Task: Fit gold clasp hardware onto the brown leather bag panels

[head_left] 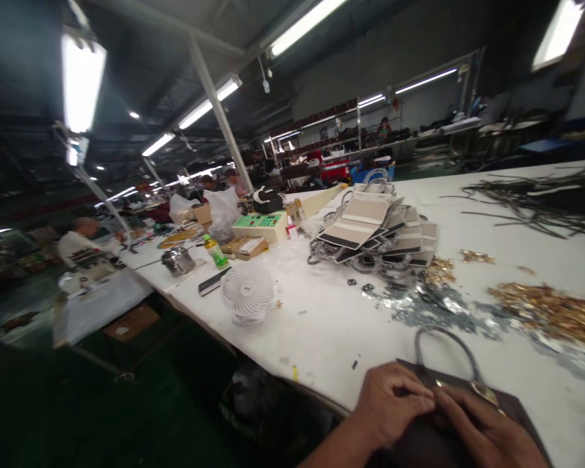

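At far left, one person (75, 244) in a light top is seen. On the white tabletop (316, 335), the following are found. One metal pot (177, 262), set near the edge. One bottle (216, 252), green-labelled, yellow-capped. One white fan (248, 290). One control box (262, 227), cream with green panel, placed behind the fan. One pile of beige-and-black panels (365, 224), heaped with looped handles. One left hand (389, 400), held over a dark bag (419, 434); thumb and forefinger are brought close, but whether the grip is pressed together or pinching something cannot be told. Silver plates (436, 311), scattered beyond. The bag: placed at the near edge, handle raised, partly covered by both hands. One right hand (490, 426), laid over the bag, fingertips just beside the left's; its grip cannot be told either. Gold fittings (556, 313), heaped. Black strips (550, 203), tangled, behind.
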A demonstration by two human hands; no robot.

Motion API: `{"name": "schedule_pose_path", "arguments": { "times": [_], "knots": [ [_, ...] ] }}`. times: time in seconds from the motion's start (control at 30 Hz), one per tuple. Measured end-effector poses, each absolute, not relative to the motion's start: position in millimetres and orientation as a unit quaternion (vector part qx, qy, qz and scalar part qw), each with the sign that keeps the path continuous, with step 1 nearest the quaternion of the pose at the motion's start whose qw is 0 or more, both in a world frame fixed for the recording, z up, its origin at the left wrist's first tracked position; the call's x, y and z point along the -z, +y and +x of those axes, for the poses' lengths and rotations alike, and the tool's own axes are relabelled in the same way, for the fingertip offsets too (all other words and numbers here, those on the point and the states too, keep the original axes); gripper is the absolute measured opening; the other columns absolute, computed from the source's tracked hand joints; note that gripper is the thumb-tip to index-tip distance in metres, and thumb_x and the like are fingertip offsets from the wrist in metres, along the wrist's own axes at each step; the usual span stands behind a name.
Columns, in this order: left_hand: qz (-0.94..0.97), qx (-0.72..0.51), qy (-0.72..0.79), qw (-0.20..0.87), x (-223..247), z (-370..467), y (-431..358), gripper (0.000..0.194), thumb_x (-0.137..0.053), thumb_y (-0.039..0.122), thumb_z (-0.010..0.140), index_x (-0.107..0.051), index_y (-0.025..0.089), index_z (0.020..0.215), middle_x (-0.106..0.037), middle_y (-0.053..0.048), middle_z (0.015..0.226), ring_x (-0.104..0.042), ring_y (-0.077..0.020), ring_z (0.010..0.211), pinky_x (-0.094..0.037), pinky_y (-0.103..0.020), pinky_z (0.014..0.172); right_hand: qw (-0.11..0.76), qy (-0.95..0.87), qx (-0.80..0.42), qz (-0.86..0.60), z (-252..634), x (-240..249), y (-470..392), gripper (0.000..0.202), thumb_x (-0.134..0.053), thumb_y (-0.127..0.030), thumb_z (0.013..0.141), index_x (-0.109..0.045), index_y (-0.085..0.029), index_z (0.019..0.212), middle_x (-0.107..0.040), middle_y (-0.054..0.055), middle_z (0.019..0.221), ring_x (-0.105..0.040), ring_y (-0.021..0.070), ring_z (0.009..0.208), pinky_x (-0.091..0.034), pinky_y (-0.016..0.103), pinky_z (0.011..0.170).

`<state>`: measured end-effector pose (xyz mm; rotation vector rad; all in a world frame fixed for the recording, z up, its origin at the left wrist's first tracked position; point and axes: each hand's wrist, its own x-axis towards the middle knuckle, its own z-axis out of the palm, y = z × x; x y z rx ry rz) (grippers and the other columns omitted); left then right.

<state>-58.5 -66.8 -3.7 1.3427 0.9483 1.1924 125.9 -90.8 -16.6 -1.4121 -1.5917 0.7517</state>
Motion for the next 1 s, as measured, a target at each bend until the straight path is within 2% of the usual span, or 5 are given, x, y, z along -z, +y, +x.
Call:
{"name": "schedule_pose_path", "arguments": {
  "times": [0.3,0.63,0.73,0.83,1.0],
  "knots": [
    [0.560,-0.469,0.376,0.570,-7.2,-57.3,-52.3,0.013,-0.083,0.027,0.075,-0.079,0.016,0.081,-0.075,-0.006,0.088,-0.069,-0.0189,0.085,-0.053,-0.030,0.082,0.434,-0.587,-0.369,-0.575,122.4,-12.8,-93.2,0.039,-0.060,-0.051,0.094,-0.075,-0.022,0.115,-0.078,0.005,0.112,-0.073,0.0240,0.097,-0.057,0.029,0.089],
    [0.557,-0.424,0.421,0.577,-8.2,-55.8,-52.6,0.017,-0.078,0.026,0.074,-0.071,0.017,0.086,-0.073,-0.004,0.086,-0.066,-0.0177,0.079,-0.052,-0.030,0.077,0.502,-0.592,-0.371,-0.510,123.1,-14.2,-92.1,0.023,-0.069,-0.043,0.090,-0.077,-0.024,0.099,-0.076,0.006,0.106,-0.069,0.0258,0.103,-0.052,0.037,0.097],
    [0.620,-0.414,0.485,0.457,-2.3,-53.5,-54.8,0.028,-0.073,0.021,0.076,-0.070,0.020,0.104,-0.071,-0.004,0.095,-0.064,-0.0193,0.081,-0.053,-0.033,0.076,0.531,-0.508,-0.423,-0.530,128.1,-7.9,-95.2,0.031,-0.064,-0.048,0.092,-0.073,-0.021,0.104,-0.076,0.006,0.090,-0.070,0.0232,0.081,-0.055,0.035,0.080],
    [0.695,-0.408,0.529,0.265,1.7,-51.2,-57.3,0.045,-0.070,0.015,0.075,-0.066,0.023,0.119,-0.066,-0.007,0.118,-0.060,-0.0266,0.110,-0.049,-0.042,0.096,0.603,-0.405,-0.435,-0.532,134.6,2.2,-94.0,0.035,-0.065,-0.051,0.091,-0.071,-0.018,0.102,-0.073,0.004,0.075,-0.065,0.0197,0.065,-0.052,0.033,0.068],
    [0.764,-0.292,0.549,0.174,-4.6,-44.3,-51.7,0.063,-0.075,0.029,0.075,-0.057,0.018,0.135,-0.064,-0.013,0.126,-0.053,-0.0346,0.119,-0.041,-0.050,0.106,0.697,-0.303,-0.439,-0.479,137.8,14.3,-84.9,0.029,-0.070,-0.047,0.086,-0.072,-0.019,0.094,-0.076,0.007,0.097,-0.069,0.0209,0.079,-0.054,0.035,0.077]
  ]
}}
